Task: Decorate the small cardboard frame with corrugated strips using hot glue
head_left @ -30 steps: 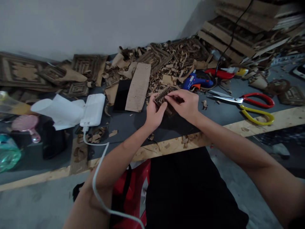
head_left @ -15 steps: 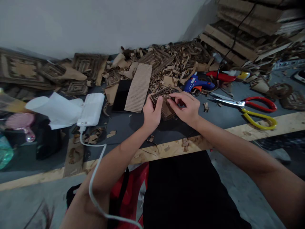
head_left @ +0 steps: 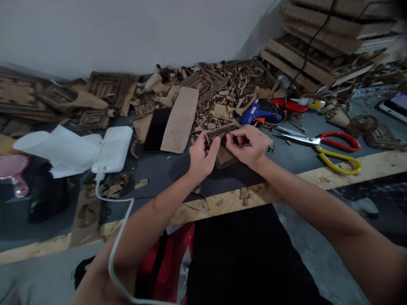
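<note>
A small rectangular piece of corrugated cardboard (head_left: 227, 157), with raised ridged strips along its edges, is held just over the near part of the table. My left hand (head_left: 202, 155) grips its left side, thumb on top. At its upper right edge, my right hand (head_left: 249, 146) is closed, with thumb and fingertips pinched against the ridged rim. Whether a loose strip lies between those fingertips is hidden. Left of my hands, a ridged cardboard sheet (head_left: 180, 120) lies across a flat black object (head_left: 155, 131).
Cardboard scraps (head_left: 222, 91) are heaped along the wall. A blue glue gun (head_left: 259, 113) and scissors (head_left: 318, 142) with red and yellow handles lie to the right. A white power bank (head_left: 113, 148) with a cable (head_left: 122, 233) lies left. Cardboard panels (head_left: 305, 55) are stacked at back right.
The view has shifted slightly, so most things sit further left. Both hands remain on the cardboard piece, which now shows more of its flat face; the right fingers have shifted a little along its edge.
</note>
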`<state>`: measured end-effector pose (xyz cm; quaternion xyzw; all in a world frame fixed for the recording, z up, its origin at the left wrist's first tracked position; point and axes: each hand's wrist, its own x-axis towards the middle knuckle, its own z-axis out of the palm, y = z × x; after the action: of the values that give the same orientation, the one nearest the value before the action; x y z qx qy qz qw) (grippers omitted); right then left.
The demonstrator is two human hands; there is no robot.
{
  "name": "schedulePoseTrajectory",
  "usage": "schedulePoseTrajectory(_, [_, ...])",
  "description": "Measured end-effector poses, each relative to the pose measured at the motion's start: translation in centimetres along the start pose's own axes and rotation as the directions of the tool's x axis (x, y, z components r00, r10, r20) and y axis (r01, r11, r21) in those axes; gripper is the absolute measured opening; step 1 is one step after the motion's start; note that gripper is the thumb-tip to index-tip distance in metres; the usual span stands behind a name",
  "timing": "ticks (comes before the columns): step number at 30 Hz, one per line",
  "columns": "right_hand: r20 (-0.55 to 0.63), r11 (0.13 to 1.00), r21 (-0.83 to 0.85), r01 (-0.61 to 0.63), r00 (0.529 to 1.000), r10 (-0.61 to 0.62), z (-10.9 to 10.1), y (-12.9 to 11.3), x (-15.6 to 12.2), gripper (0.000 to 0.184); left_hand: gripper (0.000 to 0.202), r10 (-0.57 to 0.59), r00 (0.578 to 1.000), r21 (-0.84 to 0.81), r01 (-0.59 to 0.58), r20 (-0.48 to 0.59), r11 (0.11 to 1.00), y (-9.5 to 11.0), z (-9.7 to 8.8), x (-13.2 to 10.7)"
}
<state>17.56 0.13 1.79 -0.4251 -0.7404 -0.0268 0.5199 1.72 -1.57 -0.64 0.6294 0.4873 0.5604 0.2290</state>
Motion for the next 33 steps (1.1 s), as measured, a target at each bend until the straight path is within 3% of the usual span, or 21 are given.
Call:
schedulePoseTrajectory(11, [-0.18,0.981,0.051,0.185,0.968,-0.173,0.84,0.63,-0.19,0.023,0.05,-0.011,1.0,-0.069,0.012,0.018,0.998,-0.59,0.11,0.22])
schedulePoseTrajectory(16, [-0.115,0.983,0.096,0.159,0.982,-0.148,0.95,0.54,-0.19,0.021,0.051,-0.015,0.998,-0.023,0.014,-0.067,1.0,-0.87,0.15,0.26])
schedulePoseTrajectory(20, [-0.074,0.985,0.161,0.057,0.996,-0.045,0.94,0.44,-0.37,0.008,0.05,0.022,0.994,0.025,-0.019,-0.104,0.999,-0.75,0.13,0.2])
schedulePoseTrajectory(22, [-0.067,0.98,0.199,0.017,0.998,-0.003,0.89,0.45,-0.43,0.019,0.048,0.047,0.991,0.058,-0.04,-0.124,0.998,-0.6,0.12,0.08])
schedulePoseTrajectory(29, [-0.086,0.98,0.166,0.112,0.991,-0.099,0.48,0.4,-0.15,0.007,0.042,0.101,0.983,0.201,-0.069,-0.152,0.977,-0.54,0.04,-0.2])
schedulePoseTrajectory(33, [-0.103,0.98,0.166,0.114,0.99,-0.098,0.68,0.29,-0.21,0.006,0.045,0.092,0.987,0.143,-0.074,-0.128,0.987,-0.51,-0.05,-0.17])
